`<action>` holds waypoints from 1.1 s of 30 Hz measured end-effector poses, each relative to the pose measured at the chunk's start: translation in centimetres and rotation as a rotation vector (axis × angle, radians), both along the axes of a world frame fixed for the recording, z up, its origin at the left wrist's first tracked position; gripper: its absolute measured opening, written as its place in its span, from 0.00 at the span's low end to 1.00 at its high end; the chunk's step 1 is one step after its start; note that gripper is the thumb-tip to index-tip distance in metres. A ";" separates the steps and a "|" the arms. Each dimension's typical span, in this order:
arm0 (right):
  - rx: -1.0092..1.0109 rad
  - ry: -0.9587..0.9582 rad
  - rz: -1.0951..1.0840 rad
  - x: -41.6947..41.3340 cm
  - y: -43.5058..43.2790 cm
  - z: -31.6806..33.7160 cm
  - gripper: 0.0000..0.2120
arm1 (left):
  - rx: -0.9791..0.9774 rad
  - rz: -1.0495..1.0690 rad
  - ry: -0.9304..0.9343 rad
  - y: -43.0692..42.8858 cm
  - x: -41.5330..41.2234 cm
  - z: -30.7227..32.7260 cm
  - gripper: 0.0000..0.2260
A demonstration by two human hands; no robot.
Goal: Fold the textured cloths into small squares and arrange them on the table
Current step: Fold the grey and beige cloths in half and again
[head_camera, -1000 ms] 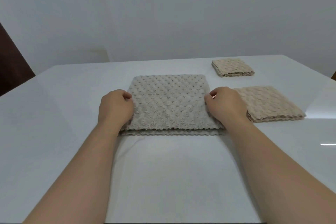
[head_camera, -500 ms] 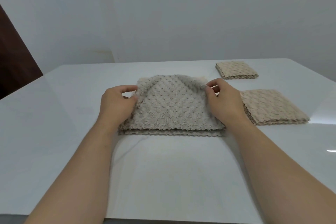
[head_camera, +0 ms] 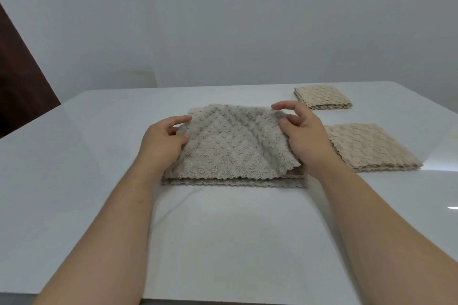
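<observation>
The fingers (head_camera: 182,120) of the left hand (head_camera: 162,142) are pinched on the far left corner of the grey textured cloth (head_camera: 233,148), thumb against the upper layer, while the fingers (head_camera: 285,106) of the right hand (head_camera: 306,137) are pinched on its far right corner, the index finger held out above the edge. Between both grips the far edge of the cloth is raised off the bench (head_camera: 99,156), and the near edge lies flat in stacked layers at the centre of the bench. A further fold appears to be in hand: the lifted edge is judged ready to be brought toward six o'clock and laid square on the near edge, which calls for even travel in both hands so the corners meet. At three o'clock of the right hand a folded beige cloth (head_camera: 371,147) is seen, and at one o'clock, farther off, a smaller folded square (head_camera: 322,97) is set.
</observation>
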State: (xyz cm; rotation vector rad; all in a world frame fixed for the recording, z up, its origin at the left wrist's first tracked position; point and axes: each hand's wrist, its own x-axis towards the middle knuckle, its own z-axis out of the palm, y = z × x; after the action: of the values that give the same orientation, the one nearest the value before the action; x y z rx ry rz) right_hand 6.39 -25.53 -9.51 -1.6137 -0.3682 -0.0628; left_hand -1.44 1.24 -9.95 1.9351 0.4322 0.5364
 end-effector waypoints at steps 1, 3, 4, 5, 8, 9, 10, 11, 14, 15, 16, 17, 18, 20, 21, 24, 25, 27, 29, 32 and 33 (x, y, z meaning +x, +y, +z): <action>0.024 0.027 -0.001 0.0 0.0 0.1 0.15 | -0.078 -0.017 -0.022 -0.1 -0.1 0.2 0.18; 0.103 0.119 0.011 -0.1 0.2 0.3 0.17 | -0.237 -0.060 -0.054 -0.4 -0.3 0.7 0.17; 0.152 0.172 0.024 -0.2 0.3 0.4 0.18 | -0.332 -0.083 -0.073 -0.6 -0.4 0.9 0.17; 0.192 0.215 0.036 -0.2 0.3 0.5 0.21 | -0.425 -0.099 -0.098 -0.8 -0.5 1.2 0.18; 0.249 0.258 0.070 0.2 0.2 0.4 0.27 | -0.605 -0.135 -0.194 -1.2 -0.7 1.9 0.22; 0.263 0.265 0.076 0.4 0.2 0.2 0.28 | -0.635 -0.145 -0.218 -1.2 -0.8 1.9 0.23; 0.283 0.278 0.080 0.4 0.2 0.2 0.29 | -0.660 -0.159 -0.235 -1.1 -0.8 1.9 0.23; 0.313 0.297 0.083 0.5 0.1 0.2 0.29 | -0.684 -0.172 -0.248 -0.9 -0.8 1.9 0.24; 0.377 0.317 0.126 0.5 0.0 0.4 0.34 | -0.754 -0.197 -0.278 -0.6 -0.6 1.8 0.26; 0.373 0.311 0.138 0.5 -0.1 0.3 0.35 | -0.771 -0.209 -0.281 -0.5 -0.7 1.8 0.27; 0.365 0.303 0.142 0.5 -0.2 0.2 0.37 | -0.768 -0.221 -0.274 -0.5 -0.7 1.9 0.27; 0.346 0.293 0.137 0.6 -0.2 0.2 0.38 | -0.742 -0.236 -0.256 -0.5 -0.7 1.9 0.28; 0.321 0.284 0.130 0.5 -0.3 0.2 0.38 | -0.691 -0.249 -0.232 -0.5 -0.8 1.9 0.29; 0.293 0.260 0.127 0.3 -0.3 0.2 0.37 | -0.572 -0.250 -0.199 -0.6 -0.8 1.8 0.29; 0.286 0.250 0.130 0.4 -0.3 0.2 0.36 | -0.529 -0.243 -0.204 -0.6 -0.8 1.6 0.30; 0.265 0.224 0.118 0.6 -0.3 0.0 0.32 | -0.509 -0.237 -0.258 -0.7 -0.8 1.3 0.29; 0.265 0.218 0.110 0.7 -0.3 -0.1 0.32 | -0.510 -0.229 -0.276 -0.7 -0.8 1.3 0.27; 0.261 0.209 0.094 1.0 -0.3 -0.3 0.29 | -0.499 -0.196 -0.300 -0.7 -0.6 1.1 0.24; 0.232 0.177 0.084 0.9 -0.3 -0.4 0.25 | -0.479 -0.168 -0.312 -0.7 -0.6 1.0 0.19; 0.209 0.148 0.071 1.0 -0.3 -0.4 0.18 | -0.404 -0.114 -0.295 -0.3 -0.4 0.8 0.13; 0.203 0.139 0.064 1.0 -0.3 -0.4 0.15 | -0.374 -0.094 -0.280 -0.2 -0.3 0.7 0.12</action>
State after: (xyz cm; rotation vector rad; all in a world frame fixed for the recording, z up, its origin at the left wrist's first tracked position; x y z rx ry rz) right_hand 7.41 -25.80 -9.93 -1.3960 -0.2953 0.0591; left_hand -1.70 1.02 -9.20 1.4882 0.2394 0.6081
